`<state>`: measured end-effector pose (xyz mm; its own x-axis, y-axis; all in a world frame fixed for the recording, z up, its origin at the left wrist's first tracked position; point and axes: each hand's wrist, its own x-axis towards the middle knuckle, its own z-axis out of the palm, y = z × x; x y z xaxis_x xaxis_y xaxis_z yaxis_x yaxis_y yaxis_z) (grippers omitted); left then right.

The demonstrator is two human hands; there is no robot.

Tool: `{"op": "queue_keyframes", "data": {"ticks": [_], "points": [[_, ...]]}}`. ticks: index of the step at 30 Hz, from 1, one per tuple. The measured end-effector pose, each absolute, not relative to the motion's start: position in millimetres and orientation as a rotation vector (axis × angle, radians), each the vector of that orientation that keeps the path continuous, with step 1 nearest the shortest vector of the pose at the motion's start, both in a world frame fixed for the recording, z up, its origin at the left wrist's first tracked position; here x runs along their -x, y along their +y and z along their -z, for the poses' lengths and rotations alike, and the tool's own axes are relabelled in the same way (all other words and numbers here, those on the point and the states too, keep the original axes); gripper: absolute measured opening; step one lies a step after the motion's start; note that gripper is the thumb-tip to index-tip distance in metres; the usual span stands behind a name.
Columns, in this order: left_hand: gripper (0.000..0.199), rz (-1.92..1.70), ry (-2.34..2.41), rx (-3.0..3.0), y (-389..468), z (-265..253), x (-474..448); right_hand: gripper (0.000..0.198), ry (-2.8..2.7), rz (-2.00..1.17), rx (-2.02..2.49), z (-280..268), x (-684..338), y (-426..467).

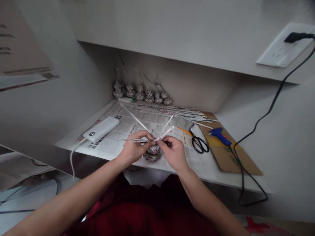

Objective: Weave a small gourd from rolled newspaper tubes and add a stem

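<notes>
A small gourd-shaped piece woven from rolled newspaper (151, 155) stands near the table's front edge, between my hands. Several thin paper tubes (135, 117) stick out from its top in different directions. My left hand (135, 146) is closed, its thumb and fingers pinching a paper tube at the top left of the weave. From the right, my right hand (173, 151) pinches another paper tube (166, 132) close to the same spot. The fingertips of both hands almost meet there and partly cover the weave's upper part.
Newspaper (108, 134) covers the table. A white power bank (101, 128) with a cable lies left; black-handled scissors (199, 144) lie right. A blue glue gun (220, 136) rests on cardboard (236, 162), its black cord trailing. Behind are loose paper tubes (169, 111) and several finished woven gourds (139, 93).
</notes>
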<state>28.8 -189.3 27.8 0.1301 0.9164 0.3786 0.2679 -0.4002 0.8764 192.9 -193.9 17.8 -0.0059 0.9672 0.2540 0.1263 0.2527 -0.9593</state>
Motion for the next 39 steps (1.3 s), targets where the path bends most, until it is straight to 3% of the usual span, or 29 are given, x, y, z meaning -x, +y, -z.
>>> {"op": "queue_keyframes", "data": {"ticks": [25, 32, 39], "points": [[0.026, -1.075, 1.268, -1.516, -179.8, -37.7, -24.6, 0.006, -1.414, -0.983, 0.87, -4.5, -191.5, -180.2], [0.019, -1.132, 1.212, -1.505, -177.3, -33.2, -28.3, 0.016, -1.228, -1.097, 0.948, -3.7, -189.9, -178.9], [0.015, -1.152, 1.157, -1.534, -183.0, -37.9, -30.9, 0.029, -0.946, -1.432, 0.941, -6.8, -193.5, -175.8]]}}
